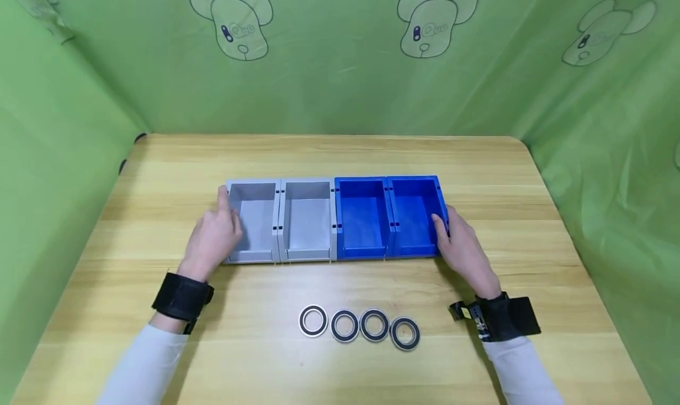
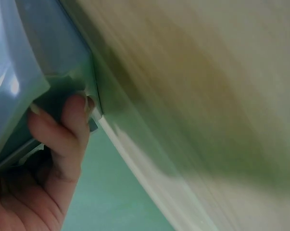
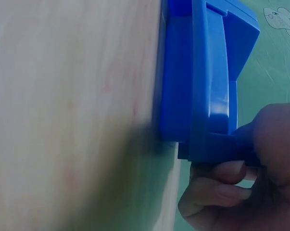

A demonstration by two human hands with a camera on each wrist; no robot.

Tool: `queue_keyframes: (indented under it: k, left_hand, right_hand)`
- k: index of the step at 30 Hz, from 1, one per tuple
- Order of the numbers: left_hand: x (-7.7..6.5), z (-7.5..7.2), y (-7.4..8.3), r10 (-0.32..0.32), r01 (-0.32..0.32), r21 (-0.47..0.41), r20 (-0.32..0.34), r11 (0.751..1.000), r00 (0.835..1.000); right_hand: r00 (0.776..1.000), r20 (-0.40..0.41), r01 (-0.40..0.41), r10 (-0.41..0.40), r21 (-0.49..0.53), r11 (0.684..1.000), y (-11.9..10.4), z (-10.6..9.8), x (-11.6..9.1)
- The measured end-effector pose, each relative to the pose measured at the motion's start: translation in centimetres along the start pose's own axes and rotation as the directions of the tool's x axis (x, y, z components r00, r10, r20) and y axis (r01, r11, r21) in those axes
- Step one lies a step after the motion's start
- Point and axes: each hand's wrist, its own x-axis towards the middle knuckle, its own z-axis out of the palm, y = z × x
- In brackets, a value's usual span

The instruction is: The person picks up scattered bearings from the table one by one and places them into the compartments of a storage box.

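Two grey plastic bins (image 1: 308,216) and two blue plastic bins (image 1: 363,222) stand side by side in one row on the wooden table. At the row's left end my left hand (image 1: 211,237) grips the side wall of the outer grey bin (image 2: 53,43), one finger reaching forward along it. My right hand (image 1: 463,245) holds the right wall of the outer blue bin (image 3: 217,72), with the thumb over the rim inside and the fingers curled outside. All the bins look bare inside.
Several ring-shaped ball bearings (image 1: 345,326) with black seals lie in a loose row on the table (image 1: 255,346) in front of the bins. Green cloth (image 1: 340,92) with printed bear heads hangs behind the table and at both sides.
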Motion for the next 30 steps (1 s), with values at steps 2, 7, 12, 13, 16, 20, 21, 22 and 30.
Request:
queue_keyframes:
  k: [2,7,12,13,16,20,21,22,30]
  left_hand:
    - [-0.2,0.1,0.1,-0.014,0.014,0.002,0.02,1.0,1.0]
    - [-0.6,0.2,0.2,-0.04,0.04,0.01,0.046,0.999,0.998]
    - [-0.8,0.2,0.0,-0.052,0.051,0.018,0.043,0.999,0.998]
    - [-0.9,0.1,0.0,-0.052,0.051,0.022,0.04,0.998,0.998]
    - [-0.8,-0.1,-0.1,-0.049,0.048,0.03,0.029,0.998,0.998]
    - [-0.6,-0.2,-0.2,-0.046,0.046,0.04,0.014,0.998,0.999]
    - [-0.6,-0.2,-0.2,-0.047,0.047,0.038,0.013,0.998,0.999]
    - [-0.5,-0.2,-0.2,-0.049,0.048,0.038,0.013,0.998,0.999]
    - [0.0,0.1,0.2,-0.042,0.042,0.028,0.024,0.999,0.999]
  right_hand:
    - [1.0,0.007,-0.02,0.02,-0.018,1.0,-0.1,-0.3,-0.3]
    - [0.988,-0.152,-0.056,0.039,-0.108,0.993,-1.8,-1.4,-2.3]
    - [0.968,-0.143,0.182,-0.206,-0.165,0.969,-4.3,-1.1,-5.9]
    - [0.97,-0.07,0.219,-0.234,-0.171,0.961,-4.8,-0.8,-6.7]
    - [0.958,0.181,0.26,-0.225,-0.206,0.943,-6.1,0.0,-8.8]
    - [0.909,0.391,0.263,-0.142,-0.277,0.924,-6.9,0.8,-10.6]
    - [0.898,0.419,0.272,-0.138,-0.28,0.92,-7.0,0.9,-10.8]
    - [0.888,0.44,0.276,-0.133,-0.277,0.92,-7.0,1.0,-11.1]
    - [0.869,0.433,0.352,-0.241,-0.196,0.915,-6.8,2.0,-12.5]
